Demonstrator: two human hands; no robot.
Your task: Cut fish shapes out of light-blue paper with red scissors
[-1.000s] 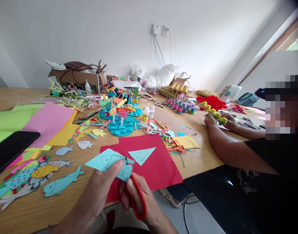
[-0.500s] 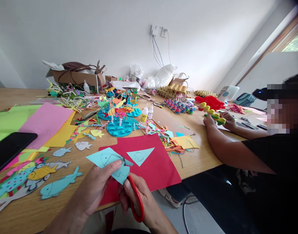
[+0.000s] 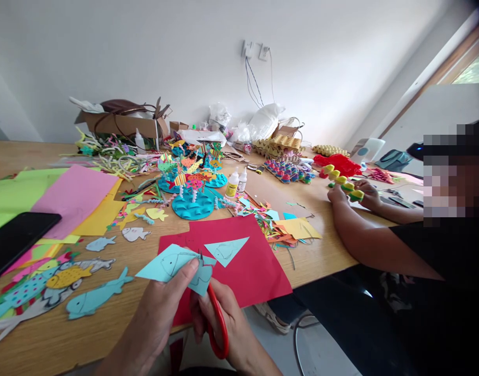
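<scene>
My left hand (image 3: 165, 297) pinches a light blue piece of paper (image 3: 155, 266) with a fish outline drawn on it, thumb on top. Red-handled scissors (image 3: 219, 329) are gripped in my right hand (image 3: 227, 308); their blades lie mostly behind the paper, with a dark tip showing above its upper edge. Beneath both hands is a red paper sheet (image 3: 259, 271), and on it rests a light blue paper triangle (image 3: 226, 250) with a smaller fish drawing. Left of my hands, a cut-out blue paper fish (image 3: 96, 296) lies on the table beside several other paper fish.
A black phone (image 3: 24, 237) lies on coloured paper sheets (image 3: 73, 193) at the left. Blue egg-carton bases (image 3: 192, 204) with paper fish, glue bottles (image 3: 232, 184) and paper scraps (image 3: 276, 222) stand beyond. At right, a co-worker's hands (image 3: 337, 194) hold a painted egg-carton strip (image 3: 343, 180).
The blue paper has turned slightly and shifted a little left in my left hand. The scissors have moved slightly left and down. The co-worker's head has shifted slightly left.
</scene>
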